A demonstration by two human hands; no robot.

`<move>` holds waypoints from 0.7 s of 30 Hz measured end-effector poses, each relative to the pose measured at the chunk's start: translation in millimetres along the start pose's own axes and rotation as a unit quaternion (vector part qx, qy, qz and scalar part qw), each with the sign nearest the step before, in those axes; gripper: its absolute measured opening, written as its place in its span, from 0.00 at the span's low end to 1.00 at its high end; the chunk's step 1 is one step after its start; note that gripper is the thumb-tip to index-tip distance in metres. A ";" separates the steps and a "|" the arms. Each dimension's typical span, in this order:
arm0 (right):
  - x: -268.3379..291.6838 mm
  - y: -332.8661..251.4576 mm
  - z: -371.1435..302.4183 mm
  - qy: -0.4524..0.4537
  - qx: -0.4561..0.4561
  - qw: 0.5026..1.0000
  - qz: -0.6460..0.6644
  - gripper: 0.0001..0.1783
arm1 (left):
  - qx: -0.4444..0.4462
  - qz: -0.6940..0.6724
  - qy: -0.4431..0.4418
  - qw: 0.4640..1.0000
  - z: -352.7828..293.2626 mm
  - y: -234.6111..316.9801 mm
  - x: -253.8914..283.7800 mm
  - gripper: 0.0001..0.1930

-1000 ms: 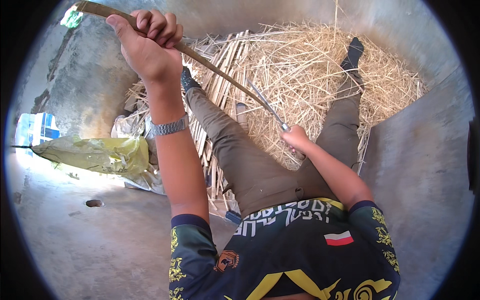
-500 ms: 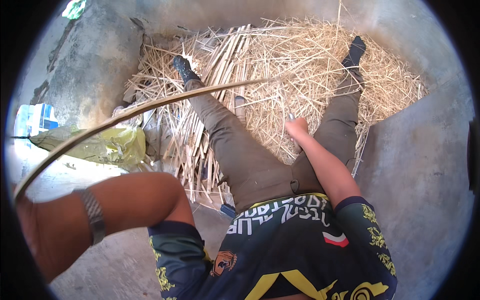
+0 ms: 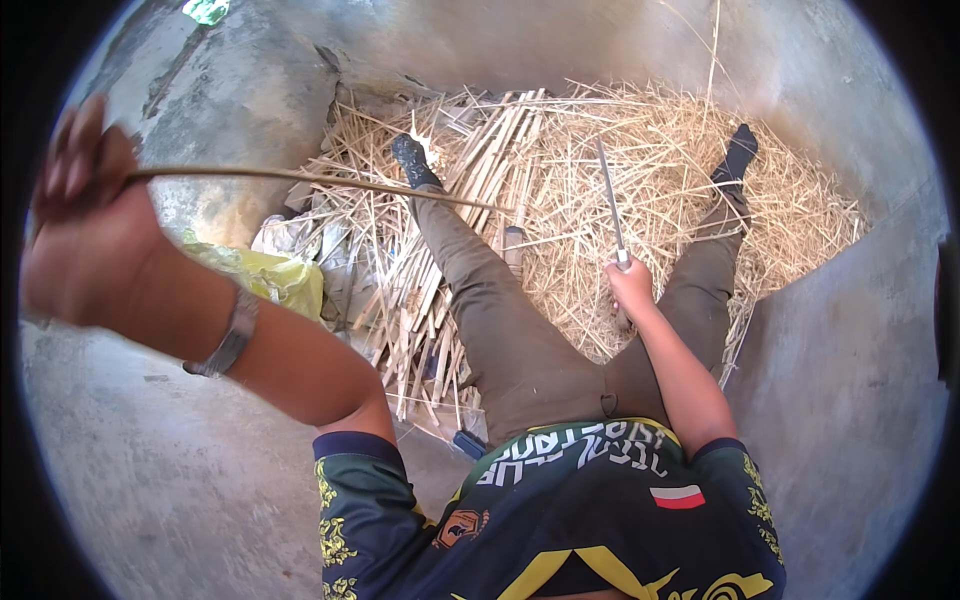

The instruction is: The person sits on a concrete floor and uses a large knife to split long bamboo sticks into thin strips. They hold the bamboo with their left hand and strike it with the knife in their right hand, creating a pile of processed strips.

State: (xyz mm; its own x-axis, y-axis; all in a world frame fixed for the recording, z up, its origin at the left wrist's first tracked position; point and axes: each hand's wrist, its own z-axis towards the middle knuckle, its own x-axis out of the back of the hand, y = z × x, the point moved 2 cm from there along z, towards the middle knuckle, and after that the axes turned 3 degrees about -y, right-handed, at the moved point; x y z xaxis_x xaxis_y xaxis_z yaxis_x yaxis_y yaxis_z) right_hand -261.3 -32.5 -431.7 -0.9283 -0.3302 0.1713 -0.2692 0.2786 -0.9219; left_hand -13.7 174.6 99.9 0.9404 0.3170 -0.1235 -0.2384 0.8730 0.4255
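Observation:
Up at the left, my left hand (image 3: 92, 225) is closed round one end of a long, thin bamboo strip (image 3: 330, 180). The strip runs nearly level to the right, and its far end hangs over the space between my legs. Motion blurs this hand somewhat. Between my thighs, my right hand (image 3: 630, 288) grips the handle of a knife (image 3: 611, 195). Its narrow blade points up and away from me, apart from the strip. Below the blade lies a thick bed of pale bamboo shavings (image 3: 620, 320).
My legs stretch apart over the shavings. Split bamboo slats (image 3: 500, 150) lie piled by my left leg. A yellow-green plastic sack (image 3: 290, 284) sits farther left, and a small dark blue object (image 3: 470, 444) lies beside my left hip. Concrete walls (image 3: 240, 90) stand around.
My left hand has swung up and away from me with the strip, which was bowed and now lies straighter. The knife blade now shows clearly above my right hand.

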 end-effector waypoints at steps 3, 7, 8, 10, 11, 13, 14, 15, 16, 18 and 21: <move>-6.9 -23.1 -15.9 -0.102 0.015 0.994 0.042 0.24 | 0.132 -0.118 -0.144 0.974 11.7 -48.1 -1.9 0.17; -19.4 -48.4 -35.8 -0.173 0.097 0.980 0.011 0.44 | 0.242 -0.220 -0.175 0.929 -8.7 -119.2 -42.9 0.17; -22.0 -53.9 -42.4 -0.186 0.115 0.976 0.008 0.45 | 0.253 -0.234 -0.196 0.918 -13.1 -134.7 -48.7 0.20; -22.9 -60.9 -52.3 -0.207 0.150 0.967 0.007 0.47 | 0.308 -0.301 -0.194 0.881 -20.4 -160.6 -68.7 0.19; -23.3 -61.0 -55.4 -0.217 0.138 0.966 0.008 0.46 | 0.304 -0.354 -0.227 0.855 -24.5 -176.3 -72.7 0.20; -22.8 -57.7 -57.8 -0.236 0.112 0.965 0.011 0.43 | 0.298 -0.367 -0.262 0.842 -37.6 -202.2 -85.9 0.17; -24.9 -53.5 -55.5 -0.235 0.103 0.966 0.022 0.40 | 0.294 -0.372 -0.279 0.835 -41.5 -212.1 -92.4 0.16; -29.6 -47.0 -52.4 -0.236 0.093 0.967 0.034 0.38 | 0.308 -0.378 -0.260 0.834 -45.8 -217.8 -96.0 0.12; -33.4 -46.2 -53.6 -0.236 0.080 0.967 0.047 0.35 | 0.323 -0.385 -0.240 0.831 -53.2 -221.2 -98.8 0.10; -36.1 -45.5 -55.4 -0.247 0.088 0.964 0.054 0.28 | 0.324 -0.364 -0.222 0.845 -65.4 -227.9 -106.8 0.17; -36.9 -43.5 -55.5 -0.252 0.088 0.962 0.050 0.25 | 0.295 -0.294 -0.231 0.879 -81.9 -234.9 -113.9 0.41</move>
State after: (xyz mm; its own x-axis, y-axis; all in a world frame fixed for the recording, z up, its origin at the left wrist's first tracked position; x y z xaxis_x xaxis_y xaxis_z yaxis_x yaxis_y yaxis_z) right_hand -229.6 17.6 -378.7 -0.6933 -0.7171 -0.0715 -0.0961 0.1903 -0.9770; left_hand -84.7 -36.1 -59.4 0.8893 -0.4289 -0.1584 0.3616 0.4478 0.8178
